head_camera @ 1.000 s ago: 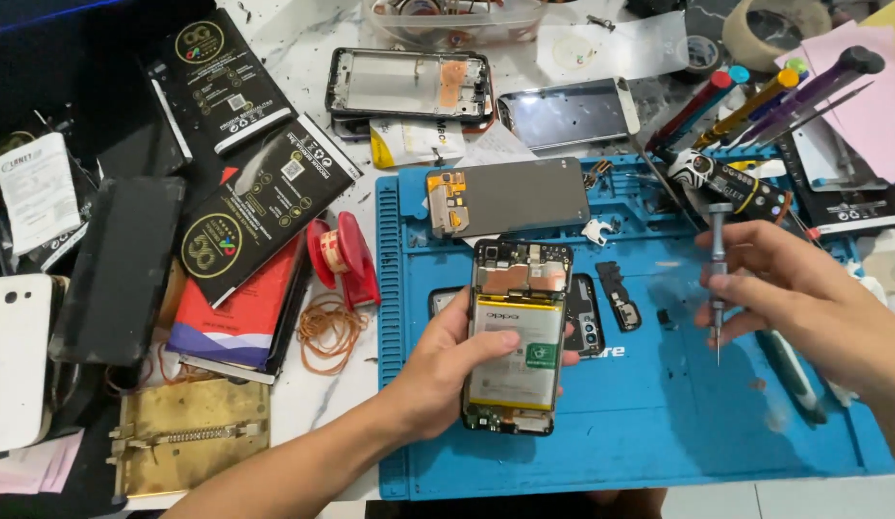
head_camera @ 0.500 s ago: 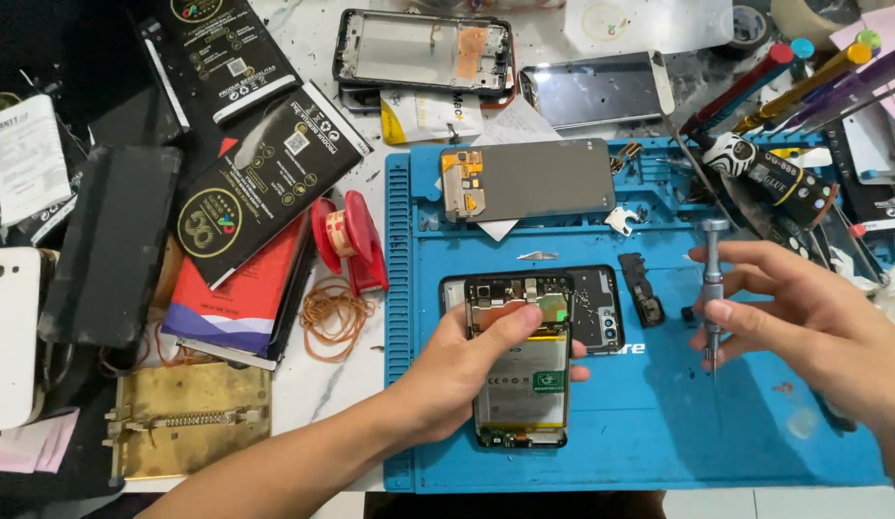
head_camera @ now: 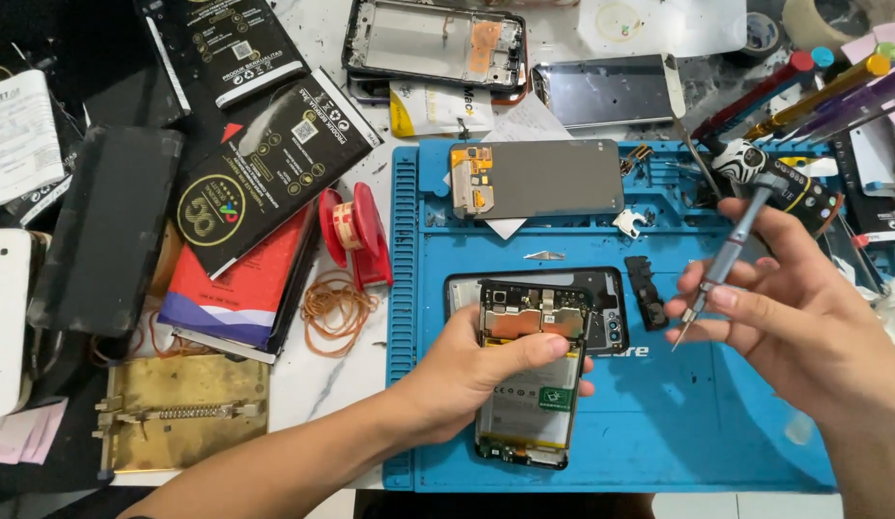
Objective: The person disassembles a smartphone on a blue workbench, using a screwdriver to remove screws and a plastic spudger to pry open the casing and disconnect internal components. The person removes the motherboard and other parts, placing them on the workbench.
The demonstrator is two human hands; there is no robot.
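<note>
head view, looking down at a cluttered bench. left hand (head_camera: 467,370) closed around an opened phone (head_camera: 527,384), back cover off, battery and circuit board showing; thumb lies across the upper battery, fingers wrapped around the left edge. phone rests low on the blue work mat (head_camera: 659,423), overlapping a dark phone back cover (head_camera: 611,308) behind it. right hand (head_camera: 803,327) pinches a grey precision screwdriver (head_camera: 726,259) between thumb and fingertips, shaft tilted, tip pointing down-left, hovering over the mat just right of the phone, not touching it. small black part (head_camera: 649,291) lies between phone and screwdriver tip. display panel with orange flex (head_camera: 534,179) lies face down at the mat's top. red tape dispenser (head_camera: 356,231) and rubber bands (head_camera: 337,308) left of the mat. brass fixture (head_camera: 183,413) at lower left.
</note>
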